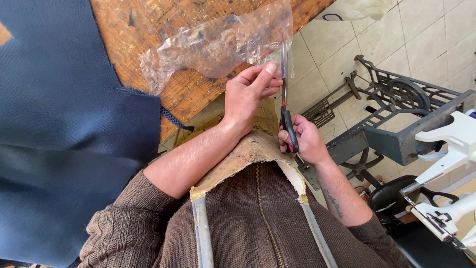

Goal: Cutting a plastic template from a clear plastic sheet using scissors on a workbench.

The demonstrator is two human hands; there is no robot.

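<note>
My left hand (250,94) pinches the near edge of a crumpled sheet of clear plastic (218,42) and holds it over the wooden table (148,20). My right hand (302,141) grips black-handled scissors (284,94). Their blades point away from me and run along the plastic's right edge, just beside my left fingertips. Both forearms come out of brown knitted sleeves. A worn tan apron bib (248,154) with grey straps covers my chest.
Dark blue fabric (59,124) covers the left part of the table and hangs over its edge. A grey treadle sewing-machine stand (391,114) is on the tiled floor at right. A white sewing machine (451,149) and a black chair (396,198) stand at lower right.
</note>
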